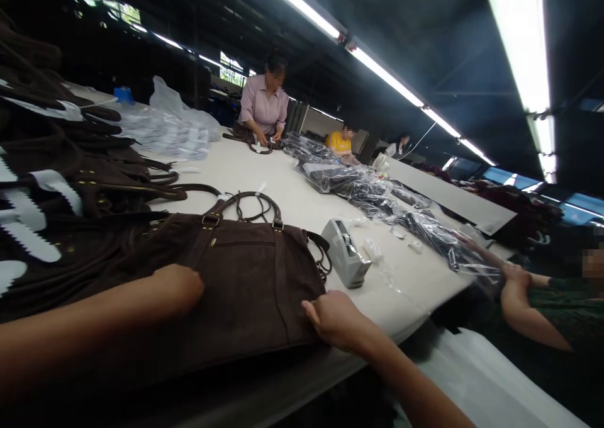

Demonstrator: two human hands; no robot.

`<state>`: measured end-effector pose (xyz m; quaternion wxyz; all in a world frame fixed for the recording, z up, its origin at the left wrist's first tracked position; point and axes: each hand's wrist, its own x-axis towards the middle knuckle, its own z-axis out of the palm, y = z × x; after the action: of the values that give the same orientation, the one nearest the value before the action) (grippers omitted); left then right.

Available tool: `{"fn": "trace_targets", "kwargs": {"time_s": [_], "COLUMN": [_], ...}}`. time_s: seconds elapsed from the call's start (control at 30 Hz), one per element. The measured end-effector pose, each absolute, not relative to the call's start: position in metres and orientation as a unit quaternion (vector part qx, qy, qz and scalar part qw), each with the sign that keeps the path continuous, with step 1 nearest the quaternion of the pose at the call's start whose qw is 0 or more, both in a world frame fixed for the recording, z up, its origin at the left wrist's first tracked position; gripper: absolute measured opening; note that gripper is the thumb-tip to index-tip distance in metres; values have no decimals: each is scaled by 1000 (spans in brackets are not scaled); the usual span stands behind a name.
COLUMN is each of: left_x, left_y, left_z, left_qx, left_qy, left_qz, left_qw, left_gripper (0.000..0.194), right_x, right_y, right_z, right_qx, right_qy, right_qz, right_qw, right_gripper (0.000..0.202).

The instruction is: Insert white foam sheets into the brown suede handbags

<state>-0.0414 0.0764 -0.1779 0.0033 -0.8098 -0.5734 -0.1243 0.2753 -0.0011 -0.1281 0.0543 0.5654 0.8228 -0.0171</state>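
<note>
A dark brown handbag [245, 283] lies on the white table in front of me, its zip pocket facing up and its looped handles pointing away. My right hand [335, 318] pinches the bag's right side edge, thumb on top. Over the left part of the bag is my left hand [182, 286], slightly blurred; its fingers are turned from view, so I cannot tell whether they grip the bag. Just past the bag's right corner stands a grey tape dispenser [344, 255].
Brown bags with white paper strips [42, 192] are piled at left. Behind them lies a stack of clear plastic bags [165, 126]. Plastic-wrapped bags [349, 179] run along the table's far side. A person in pink [265, 104] handles a bag; another person's arms [523, 296] are at right.
</note>
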Motion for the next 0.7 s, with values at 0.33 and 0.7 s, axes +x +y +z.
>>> {"fn": "trace_targets", "kwargs": {"time_s": [0.33, 0.7], "left_x": [-3, -5], "left_y": [73, 79], "left_z": [-208, -233], "left_qx": [-809, -807], "left_qy": [-498, -511], "left_qz": [-258, -284], "left_qw": [179, 76], "left_gripper": [37, 66], "right_x": [229, 241], "right_y": [55, 117], "right_z": [-190, -211], "right_qx": [578, 582], "right_qy": [796, 799], "right_qz": [180, 122], "right_qw": [-1, -84], "right_gripper": [25, 70]}}
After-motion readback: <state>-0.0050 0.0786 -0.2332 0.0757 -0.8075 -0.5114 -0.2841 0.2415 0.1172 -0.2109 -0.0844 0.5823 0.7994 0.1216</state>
